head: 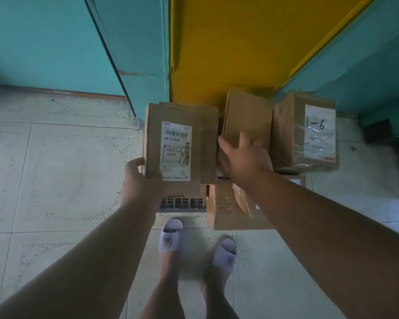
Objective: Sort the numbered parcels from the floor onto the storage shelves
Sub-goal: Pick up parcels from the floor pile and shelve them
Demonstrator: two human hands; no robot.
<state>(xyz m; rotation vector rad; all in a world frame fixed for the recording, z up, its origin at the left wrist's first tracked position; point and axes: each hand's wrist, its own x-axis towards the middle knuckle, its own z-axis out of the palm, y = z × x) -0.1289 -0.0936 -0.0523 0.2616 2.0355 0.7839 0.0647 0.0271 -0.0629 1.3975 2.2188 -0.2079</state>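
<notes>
A flat cardboard parcel (171,146), its label marked with an 8, is being gripped at its lower left corner by the left hand (139,178), above the tiled floor (55,169). The right hand (244,157), fingers spread and holding nothing, is being laid on a plain box (249,116) beside the parcel marked 1-6 (309,134).

Cardboard parcels: 4 plainly seen, 1 w/ handwritten 8 (174,148); 1 plain (248,116); 1 marked 1-6 (306,132); 1 low by feet (226,210); hands: 2, left hand (141,180); right hand (244,160); slippers: 2 (171,236).

Brown parcel marked 8 (171,148) raised; parcel marked 1-6 (306,132) on the floor pile
</notes>
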